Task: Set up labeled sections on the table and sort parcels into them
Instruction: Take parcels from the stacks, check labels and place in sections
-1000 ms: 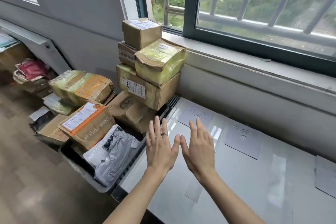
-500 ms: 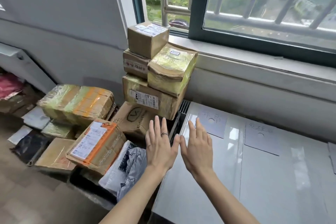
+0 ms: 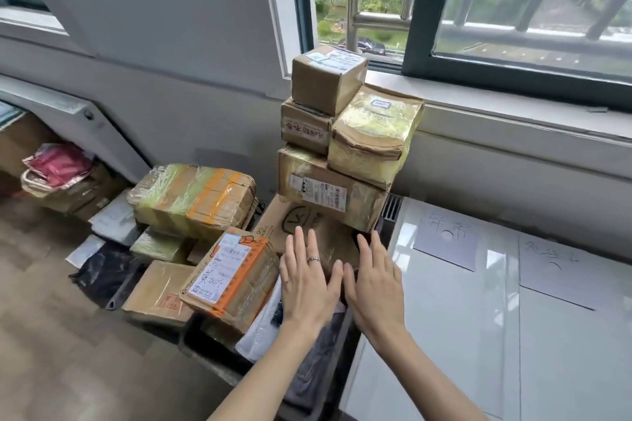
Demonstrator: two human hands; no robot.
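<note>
My left hand (image 3: 306,278) and my right hand (image 3: 374,280) are held flat, palms down, fingers straight, side by side over the parcel heap at the table's left end; neither holds anything. Just beyond the fingertips lies a flat brown box with a drawn mark (image 3: 301,220). Behind it rises a stack of cardboard parcels (image 3: 342,154) against the window sill. An orange-taped box with a white label (image 3: 232,273) sits left of my left hand. On the white table (image 3: 461,335) lie two grey label sheets with handwriting (image 3: 446,239) (image 3: 567,270).
A large taped box (image 3: 195,198) and several smaller parcels and poly bags (image 3: 109,270) lie on the floor to the left. A dark crate rim (image 3: 205,352) holds the near parcels. A pink bag (image 3: 58,164) sits far left by the wall.
The view has swung left and closer to the heap. Both hands have moved off the table's edge to over the parcels, still flat and side by side.
</note>
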